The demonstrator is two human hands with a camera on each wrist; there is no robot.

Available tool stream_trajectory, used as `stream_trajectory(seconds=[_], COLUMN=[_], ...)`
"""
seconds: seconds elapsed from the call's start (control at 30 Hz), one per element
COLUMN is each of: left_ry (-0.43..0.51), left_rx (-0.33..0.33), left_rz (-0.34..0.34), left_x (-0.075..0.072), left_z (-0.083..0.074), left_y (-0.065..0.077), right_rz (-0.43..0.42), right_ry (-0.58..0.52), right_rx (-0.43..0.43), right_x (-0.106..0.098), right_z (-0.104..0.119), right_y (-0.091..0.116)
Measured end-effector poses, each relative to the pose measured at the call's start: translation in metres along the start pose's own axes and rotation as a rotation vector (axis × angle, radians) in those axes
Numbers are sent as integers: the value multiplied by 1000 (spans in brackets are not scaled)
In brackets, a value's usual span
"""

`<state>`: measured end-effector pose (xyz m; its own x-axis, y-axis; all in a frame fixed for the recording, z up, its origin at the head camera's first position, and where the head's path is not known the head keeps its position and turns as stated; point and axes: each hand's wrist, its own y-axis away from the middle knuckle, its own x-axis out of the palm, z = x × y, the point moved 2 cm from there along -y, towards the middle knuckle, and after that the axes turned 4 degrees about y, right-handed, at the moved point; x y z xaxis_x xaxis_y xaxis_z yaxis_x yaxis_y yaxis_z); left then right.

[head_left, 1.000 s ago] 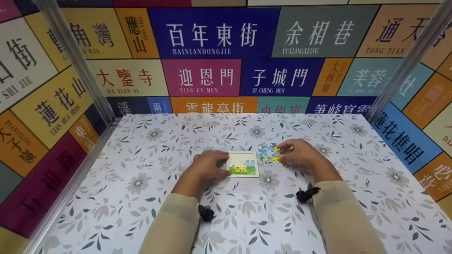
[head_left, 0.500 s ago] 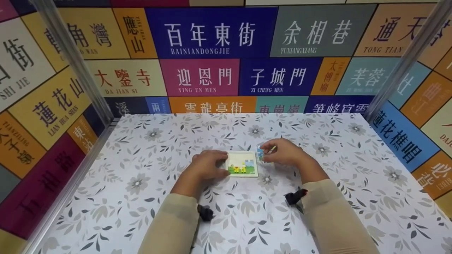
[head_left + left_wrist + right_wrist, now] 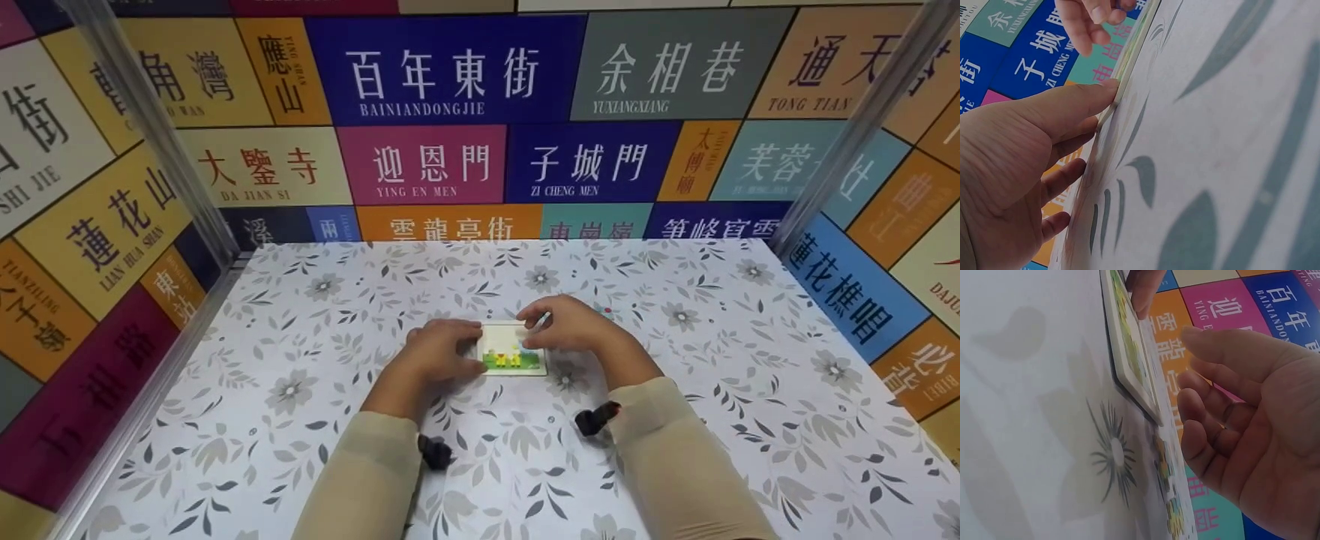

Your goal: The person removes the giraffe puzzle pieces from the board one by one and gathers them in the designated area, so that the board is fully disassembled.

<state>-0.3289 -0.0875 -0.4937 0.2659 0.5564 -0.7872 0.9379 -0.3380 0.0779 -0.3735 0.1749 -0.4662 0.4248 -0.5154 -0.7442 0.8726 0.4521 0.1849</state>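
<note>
A small cream puzzle tray [image 3: 499,335] lies on the table. Fitted pieces [image 3: 510,361] in green and yellow fill its near part, while the far part shows bare backing. My left hand [image 3: 442,349] holds the tray's left side; in the left wrist view the thumb [image 3: 1086,101] presses its edge. Over the tray's far right part, my right hand [image 3: 574,326] has thumb and forefinger brought near each other around a puzzle piece that the fingers hide. Its other fingers [image 3: 1199,433] are curled in the right wrist view.
Loose puzzle pieces [image 3: 1175,517] lie just right of the tray, mostly covered by the right hand in the head view. The floral tablecloth [image 3: 360,300] reaches back to a wall of coloured signs [image 3: 457,75]. Clear posts [image 3: 161,142] stand at the corners.
My right hand has moved left from the loose pieces to over the tray; a yellow-edged piece showed at its fingertips half a second ago. My left hand keeps its place on the tray.
</note>
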Motion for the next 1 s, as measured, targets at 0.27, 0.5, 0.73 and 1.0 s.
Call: stream_trajectory(seconds=[0.27, 0.5, 0.73, 1.0], left_ry=[9, 27, 31, 21], left_rx=[-6, -17, -22, -55], left_rz=[-1, -4, 4, -7], left_x=[0, -1, -1, 1], left_z=[-1, -3, -1, -1], left_y=[1, 3, 1, 1], right_rz=[29, 76, 89, 84], right_ry=[30, 82, 123, 169], right_rx=[24, -9, 30, -7], right_x=[6, 9, 10, 13], right_z=[-1, -4, -4, -3], right_y=[0, 0, -1, 1])
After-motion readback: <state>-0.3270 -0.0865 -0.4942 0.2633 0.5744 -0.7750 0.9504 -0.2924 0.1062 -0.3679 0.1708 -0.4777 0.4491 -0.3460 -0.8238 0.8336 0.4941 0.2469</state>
